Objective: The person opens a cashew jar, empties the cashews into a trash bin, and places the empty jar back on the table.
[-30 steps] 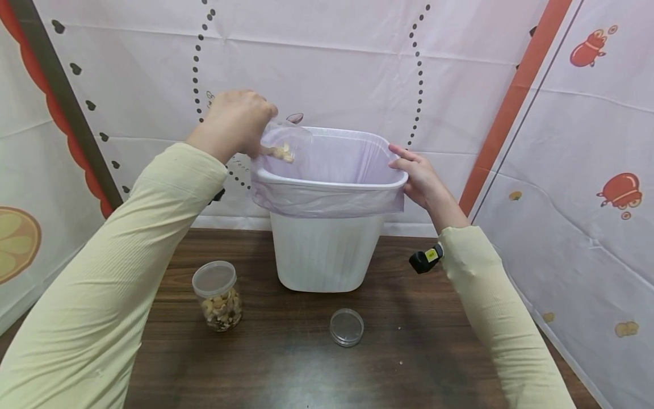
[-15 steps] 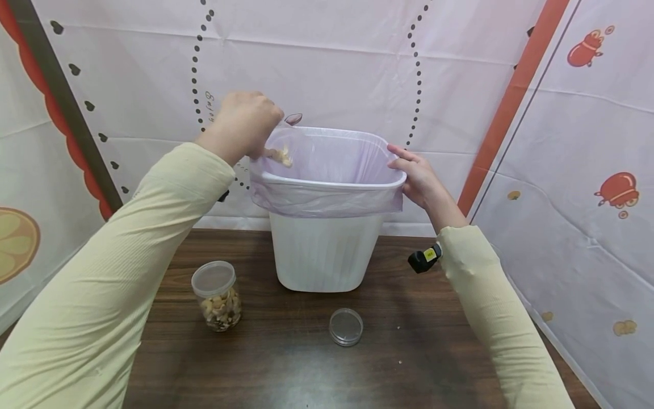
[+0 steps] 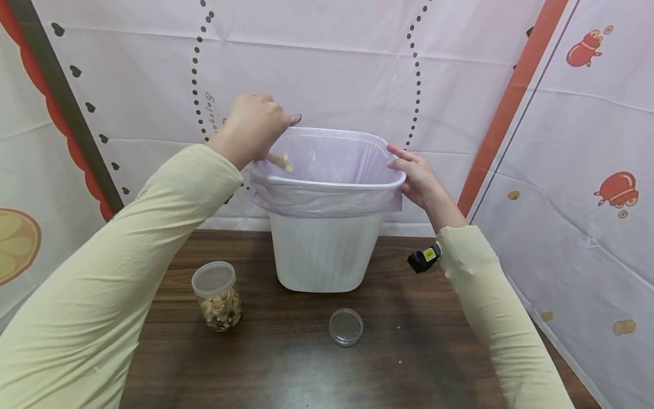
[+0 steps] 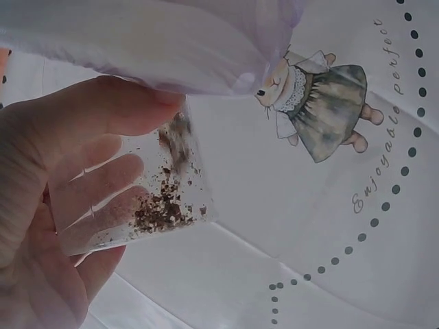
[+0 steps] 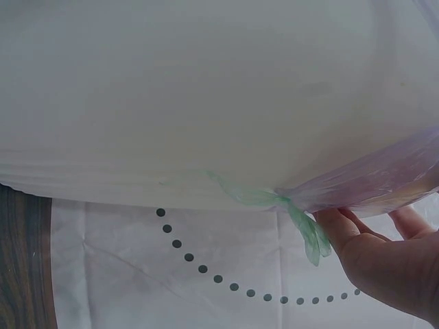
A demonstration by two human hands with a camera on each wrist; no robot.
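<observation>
My left hand (image 3: 258,125) grips a clear plastic jar (image 4: 195,171) at the left rim of the trash bin (image 3: 324,250). Brown crumbs cling inside the jar in the left wrist view. Pale pieces (image 3: 288,165) show just past the thumb in the head view, where the hand hides most of the jar. A thin lilac liner (image 3: 327,201) is folded over the bin's rim. My right hand (image 3: 421,182) holds the bin's right rim through this liner. In the right wrist view its fingers press the plastic beside a green tie (image 5: 309,233).
A lidded jar of brown and pale pieces (image 3: 221,307) stands left of the bin on the dark wooden table (image 3: 276,369). In front lies a round clear lid (image 3: 346,328). Small crumbs dot the right side. Printed cloth (image 3: 332,74) hangs close behind the bin.
My left hand has moved right and slightly down, turning the jar further over the bin's opening and out of sight behind the hand. My right hand has stayed on the rim.
</observation>
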